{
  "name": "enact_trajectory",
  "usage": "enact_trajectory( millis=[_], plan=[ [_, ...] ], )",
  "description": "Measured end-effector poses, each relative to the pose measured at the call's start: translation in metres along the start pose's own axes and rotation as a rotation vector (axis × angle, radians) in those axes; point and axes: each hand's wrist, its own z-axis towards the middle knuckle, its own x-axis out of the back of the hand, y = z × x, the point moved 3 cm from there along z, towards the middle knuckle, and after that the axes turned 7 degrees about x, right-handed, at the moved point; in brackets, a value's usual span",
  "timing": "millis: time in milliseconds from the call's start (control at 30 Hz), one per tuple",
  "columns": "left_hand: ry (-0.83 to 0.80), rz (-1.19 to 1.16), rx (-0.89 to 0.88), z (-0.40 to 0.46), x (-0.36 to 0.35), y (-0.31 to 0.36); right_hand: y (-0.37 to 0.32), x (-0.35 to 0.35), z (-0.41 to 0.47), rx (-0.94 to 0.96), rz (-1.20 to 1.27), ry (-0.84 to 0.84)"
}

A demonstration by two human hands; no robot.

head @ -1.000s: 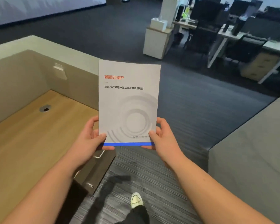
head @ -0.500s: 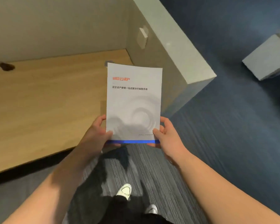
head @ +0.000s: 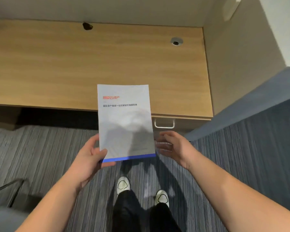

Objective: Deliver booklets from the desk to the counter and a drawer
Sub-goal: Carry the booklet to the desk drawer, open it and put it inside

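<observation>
A white booklet (head: 125,121) with red lettering and a blue bottom stripe is held upright in front of me, over the front edge of the wooden desk (head: 74,67). My left hand (head: 90,156) grips its lower left corner, thumb on the cover. My right hand (head: 172,146) is blurred, just right of the booklet's lower right edge, fingers spread and off the paper. Under the desk's right end is a drawer with a metal handle (head: 164,123), just above my right hand.
Beige partition walls (head: 238,64) enclose the desk at the back and right. Two cable holes (head: 176,41) sit in the desktop. Striped carpet (head: 40,148) lies below, with my shoes (head: 123,184). A dark chair base (head: 8,190) shows at lower left.
I have turned to face the desk squarely, so the drawer handle has come into view. My right hand has let go of the booklet and moved right; my left hand still holds it.
</observation>
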Motion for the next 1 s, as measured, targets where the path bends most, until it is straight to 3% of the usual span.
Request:
enact_trajectory(
  millis=[200,367,500,733,1000],
  plan=[
    [0.014,-0.055,0.106,0.004,0.027,-0.06,0.041,0.035,0.063,-0.09,0.105,0.116],
    [-0.011,-0.036,0.078,0.026,0.048,-0.067,0.049,0.015,0.123,-0.062,0.225,0.39],
    [-0.022,-0.04,0.04,0.04,0.063,-0.066,0.064,0.0,0.144,-0.041,0.361,0.495],
    [-0.069,-0.034,0.008,0.036,0.071,-0.078,0.094,-0.002,0.116,-0.029,0.275,0.563],
    [-0.121,0.076,0.094,-0.013,0.06,-0.119,0.172,0.013,0.029,-0.097,0.237,0.511]
  ],
)
